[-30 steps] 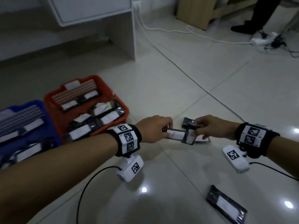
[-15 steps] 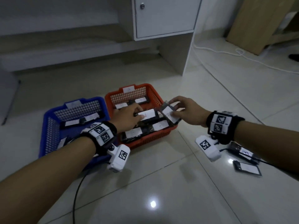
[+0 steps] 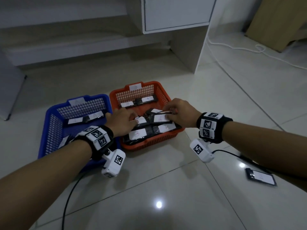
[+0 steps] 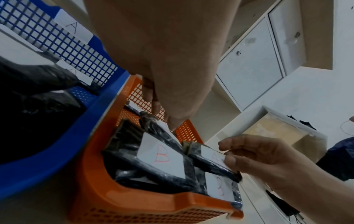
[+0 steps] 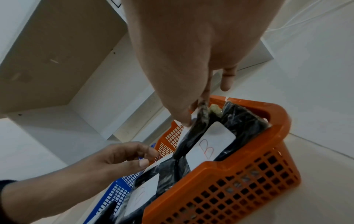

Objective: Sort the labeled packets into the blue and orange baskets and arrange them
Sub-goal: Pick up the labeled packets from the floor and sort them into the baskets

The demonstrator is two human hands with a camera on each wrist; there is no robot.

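The orange basket [image 3: 150, 142], tagged B, holds several black packets with white labels. Beside it on the left, the blue basket [image 3: 49, 128] holds a few packets marked A. My left hand [image 3: 134, 119] reaches over the orange basket and pinches a labeled packet [image 3: 141, 121] by its end. My right hand [image 3: 167, 112] pinches another packet [image 3: 160, 118] at its top edge, tilted just above the pile. The right wrist view shows that packet's B label [image 5: 208, 145]. In the left wrist view the right hand's fingers [image 4: 229, 159] grip it over a B packet [image 4: 162, 156].
One loose packet [image 3: 260, 177] lies on the tiled floor at the right, under my right forearm. A white cabinet [image 3: 176, 14] and shelf stand behind the baskets. A white cable [image 3: 249, 50] runs along the floor at the far right. A black wire [image 3: 68, 201] trails from my left wrist.
Both hands carried packets from the floor at the right over to the orange basket. In the last half second they lowered them onto the pile inside.
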